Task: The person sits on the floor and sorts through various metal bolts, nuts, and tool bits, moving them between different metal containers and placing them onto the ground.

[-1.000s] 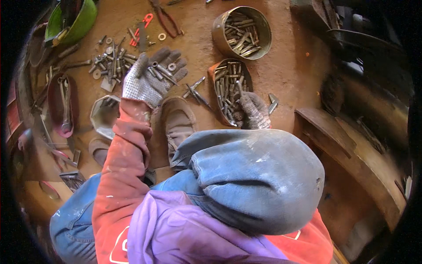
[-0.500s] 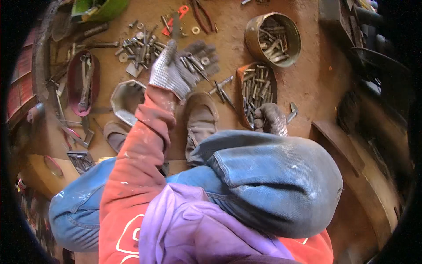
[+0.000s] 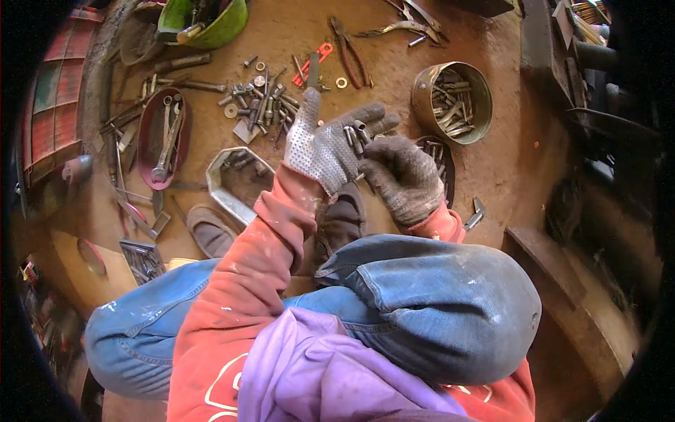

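Note:
My left hand [image 3: 327,144], in a grey dotted work glove, is turned palm up with its fingers stretched out. Several short metal bolts [image 3: 356,141] rest across its fingers. Against those fingertips, my gloved right hand [image 3: 404,179] is curled with thumb and fingers together; what it pinches is hidden. Partly behind the right hand sits an oblong container [image 3: 451,169] of metal pins. A round tin [image 3: 422,105] with more metal pins stands farther right. Beyond my left hand, a loose pile of bolts and washers [image 3: 261,102] lies on the brown floor.
Pliers [image 3: 349,56] and a red slotted piece [image 3: 323,51] lie farther out. At left are an oval dish [image 3: 145,151] with wrenches, a green bowl [image 3: 235,28] and an angular metal tray [image 3: 214,179]. A dark bench frame [image 3: 541,56] edges the right side.
My right hand has moved up and left from the oblong container to my left hand's fingertips. The left hand still carries bolts on its palm side. The view has shifted.

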A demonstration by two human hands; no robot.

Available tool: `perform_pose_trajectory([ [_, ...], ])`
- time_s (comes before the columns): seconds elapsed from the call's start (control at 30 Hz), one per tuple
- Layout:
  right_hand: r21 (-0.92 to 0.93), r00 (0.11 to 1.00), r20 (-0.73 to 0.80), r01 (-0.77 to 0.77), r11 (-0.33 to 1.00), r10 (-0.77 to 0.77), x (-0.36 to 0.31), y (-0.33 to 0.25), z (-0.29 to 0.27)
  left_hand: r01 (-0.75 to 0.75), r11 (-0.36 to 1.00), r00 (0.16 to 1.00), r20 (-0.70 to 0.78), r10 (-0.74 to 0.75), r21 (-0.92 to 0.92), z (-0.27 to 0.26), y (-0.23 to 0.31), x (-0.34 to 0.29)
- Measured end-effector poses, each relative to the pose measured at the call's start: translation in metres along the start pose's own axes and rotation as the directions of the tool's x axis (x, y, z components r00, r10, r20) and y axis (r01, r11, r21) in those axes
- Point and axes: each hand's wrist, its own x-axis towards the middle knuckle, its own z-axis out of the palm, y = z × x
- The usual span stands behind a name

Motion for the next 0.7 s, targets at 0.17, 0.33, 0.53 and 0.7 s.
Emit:
perform_pose_trajectory([
  [0.17,-0.211,0.993,-0.006,0.115,0.971,-0.118,0.007,0.003,0.003,0.001,0.994,0.999,-0.046,0.004,0.105,0.003,-0.003,0.000],
  [0.33,-0.356,0.996,-0.011,0.079,0.931,-0.088,0.009,0.002,0.001,0.014,0.988,1.000,-0.029,-0.010,0.153,-0.007,-0.003,0.004],
  [0.53,-0.447,0.999,0.033,0.048,0.893,-0.037,0.013,-0.003,0.001,0.066,0.996,0.998,-0.010,-0.066,0.053,-0.009,-0.008,0.004],
  [0.7,-0.251,0.979,0.081,-0.162,0.954,0.187,0.007,0.012,0.007,0.031,0.994,0.977,-0.211,-0.008,0.105,-0.013,-0.014,0.005],
])
